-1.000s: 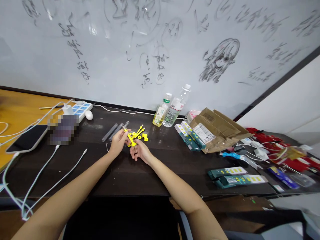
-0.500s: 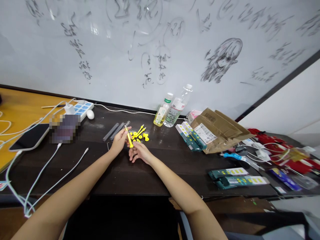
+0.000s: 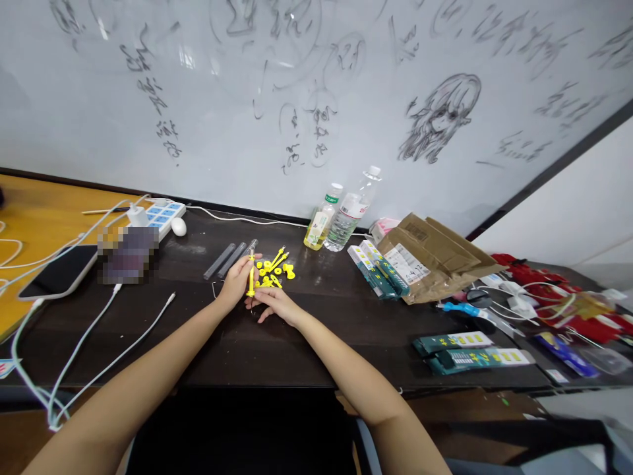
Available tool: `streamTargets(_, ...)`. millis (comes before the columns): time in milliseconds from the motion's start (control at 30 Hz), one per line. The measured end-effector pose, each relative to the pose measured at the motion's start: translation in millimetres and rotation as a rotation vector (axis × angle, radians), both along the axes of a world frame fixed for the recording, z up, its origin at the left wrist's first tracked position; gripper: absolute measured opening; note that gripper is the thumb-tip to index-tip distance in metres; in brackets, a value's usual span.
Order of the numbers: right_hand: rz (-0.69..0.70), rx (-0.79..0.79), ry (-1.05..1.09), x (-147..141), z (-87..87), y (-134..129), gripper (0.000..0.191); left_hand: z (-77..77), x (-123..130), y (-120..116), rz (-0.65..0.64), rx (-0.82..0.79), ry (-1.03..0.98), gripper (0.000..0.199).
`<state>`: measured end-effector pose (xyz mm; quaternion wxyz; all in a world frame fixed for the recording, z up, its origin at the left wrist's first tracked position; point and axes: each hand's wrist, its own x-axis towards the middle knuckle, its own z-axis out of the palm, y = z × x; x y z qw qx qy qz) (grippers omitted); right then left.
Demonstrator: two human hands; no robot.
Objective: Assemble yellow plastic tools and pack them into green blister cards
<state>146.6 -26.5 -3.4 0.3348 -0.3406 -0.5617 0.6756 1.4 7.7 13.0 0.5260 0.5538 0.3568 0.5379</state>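
The yellow rod (image 3: 251, 278) has swung out of its slant above the table (image 3: 297, 359), pinched in the left hand (image 3: 235, 284), seemingly for steadiness, while the right hand (image 3: 277, 305) curls fingers at its near end, grip unclear.

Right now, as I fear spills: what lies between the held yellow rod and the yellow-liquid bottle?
In the head view, loose yellow pieces lie between the yellow rod and yellow-liquid bottle.

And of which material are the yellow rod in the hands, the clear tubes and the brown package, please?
Yellow rod: probably smooth plastic, from its bright, even colour.
Clear tubes: glossy, perhaps plastic, perhaps glass; the dark table shows through.
Brown package: likely matte paper, from its folds.
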Motion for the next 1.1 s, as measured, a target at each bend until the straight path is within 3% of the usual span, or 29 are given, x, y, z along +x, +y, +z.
streamTargets(300, -0.023, 0.115, -0.119, -2.3, -2.5, 0.6, 0.038, 0.3, -1.3, 2.7, 0.011, -0.017, 0.044, 0.036)
streamTargets(467, -0.479, 0.569, -0.587, 14.1, 5.4, 6.6, 0.018, -3.2, -0.2, 0.4, -0.003, -0.022, 0.13, 0.033)
streamTargets(533, -0.562, 0.696, -0.79, 21.9, 8.5, 9.3, 0.01, -4.5, 1.4, -0.6, -0.025, -0.021, 0.134, 0.033)
streamTargets(767, -0.499, 0.792, -1.206, 27.9, 5.5, 12.2, 0.006, -5.3, 4.0, 1.4, -0.057, 0.0, 0.11, 0.036)
streamTargets(967, -0.479, 0.781, -1.258, 30.2, 5.0, 14.2, 0.006, 0.1, 6.0, -0.3, -0.071, -0.12, 0.01, 0.026)
streamTargets(1100, -0.459, 0.78, -1.257, 30.3, 5.6, 14.1, 0.01, 0.0, 5.8, -0.6, -0.051, -0.101, 0.0, 0.019)
